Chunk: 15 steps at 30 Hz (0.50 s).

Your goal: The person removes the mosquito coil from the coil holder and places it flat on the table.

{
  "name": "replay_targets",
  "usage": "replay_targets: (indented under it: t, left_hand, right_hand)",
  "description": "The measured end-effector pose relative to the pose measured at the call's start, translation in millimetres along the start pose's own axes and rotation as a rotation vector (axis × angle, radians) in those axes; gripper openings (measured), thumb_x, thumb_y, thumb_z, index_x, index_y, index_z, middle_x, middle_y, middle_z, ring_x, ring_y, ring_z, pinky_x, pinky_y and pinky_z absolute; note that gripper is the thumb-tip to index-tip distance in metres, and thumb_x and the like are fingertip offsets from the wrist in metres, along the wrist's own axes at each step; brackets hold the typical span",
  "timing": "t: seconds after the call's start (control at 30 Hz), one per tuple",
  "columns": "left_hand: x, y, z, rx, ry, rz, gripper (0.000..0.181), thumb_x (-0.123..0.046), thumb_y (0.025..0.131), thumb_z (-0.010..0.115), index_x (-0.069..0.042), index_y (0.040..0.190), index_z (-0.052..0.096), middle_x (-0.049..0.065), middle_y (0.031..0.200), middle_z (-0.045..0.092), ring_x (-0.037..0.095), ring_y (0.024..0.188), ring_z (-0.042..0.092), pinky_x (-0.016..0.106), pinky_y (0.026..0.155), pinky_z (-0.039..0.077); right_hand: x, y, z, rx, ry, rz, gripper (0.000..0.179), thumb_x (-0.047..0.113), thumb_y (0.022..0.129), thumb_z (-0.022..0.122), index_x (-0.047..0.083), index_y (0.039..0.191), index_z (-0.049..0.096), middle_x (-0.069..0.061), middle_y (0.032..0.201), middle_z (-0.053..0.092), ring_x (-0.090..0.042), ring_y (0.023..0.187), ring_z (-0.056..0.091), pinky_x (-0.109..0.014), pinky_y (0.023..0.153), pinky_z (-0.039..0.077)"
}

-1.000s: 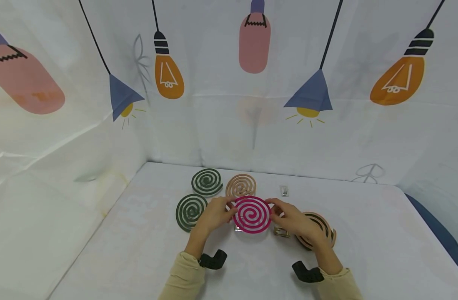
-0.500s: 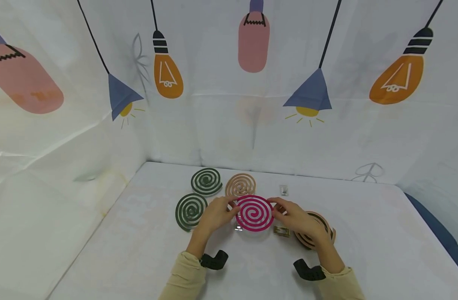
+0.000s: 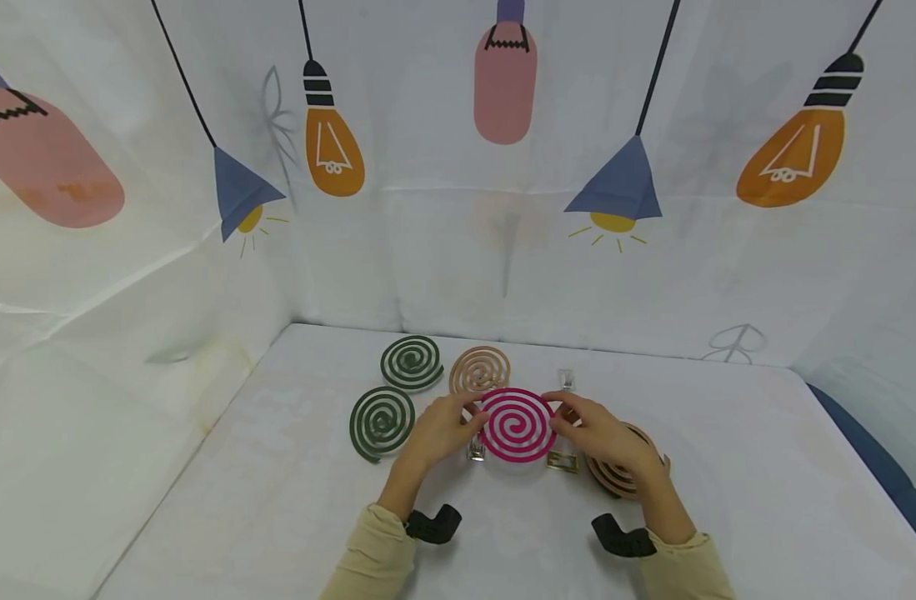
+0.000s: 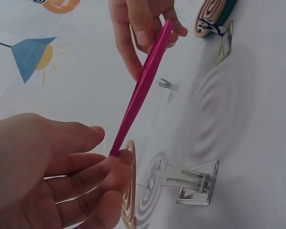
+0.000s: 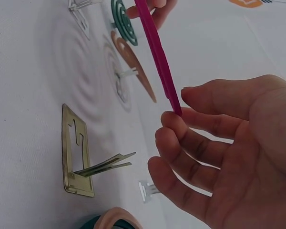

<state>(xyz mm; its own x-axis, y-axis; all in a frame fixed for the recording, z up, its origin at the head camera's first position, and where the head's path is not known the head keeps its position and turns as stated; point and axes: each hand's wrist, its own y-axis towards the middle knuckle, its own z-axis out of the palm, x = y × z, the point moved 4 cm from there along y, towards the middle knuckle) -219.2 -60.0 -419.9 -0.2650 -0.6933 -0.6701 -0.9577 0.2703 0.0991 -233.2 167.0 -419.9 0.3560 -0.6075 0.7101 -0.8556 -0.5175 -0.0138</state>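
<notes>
A: What do we see closest to us?

B: Khaki cloth sleeves (image 3: 375,557) with curved black wrist pieces (image 3: 435,525) over the white bench (image 3: 277,517). Past them we see the left hand (image 3: 442,427) and right hand (image 3: 603,433).

A: And the fingers?

B: On both hands we see thumb and fingers pinching opposite rims of a flat, round, magenta spiral coil (image 3: 515,426); the other fingers bend loosely.

A: How does it look to us?

B: From the head view, a vivid, even spiral, pale bench showing between its turns. From either wrist view we get it edge-on, a thin magenta strip. It's held clear of the bench, casting a soft spiral shadow (image 4: 214,109).

A: What's around it?

B: To our right, partly behind the right forearm, a stack of tan and dark green coils (image 3: 613,482). Near the magenta one, a brass-coloured metal stand (image 5: 66,152) with two upright prongs, and a silver metal stand (image 3: 476,448).

A: Beyond?

B: A dark green spiral coil (image 3: 382,421) left of the left hand, then a second silver stand (image 3: 566,380), a tan spiral coil (image 3: 480,369) and another green coil (image 3: 411,363). Behind everything we have a white sheet (image 3: 442,250) printed with lamps and orange bulbs (image 3: 335,154).
</notes>
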Motion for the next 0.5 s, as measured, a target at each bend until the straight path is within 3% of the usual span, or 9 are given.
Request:
replay_targets:
  t: [0.5]
  left_hand:
    - [-4.6,0.6,9.8,0.007,-0.026,0.01,0.042,-0.022,0.092,0.059,-0.009,0.131,0.055,0.003,0.098,0.068,0.005,0.066,0.06,0.021,0.053,0.045]
  right_hand:
    - [-1.7,-5.8,-6.1,0.05,-0.001,0.011,0.04,0.02,0.097,0.051,0.005,0.134,0.045,-0.008,0.1,0.062,-0.023,0.093,0.058,-0.028,0.071,0.048]
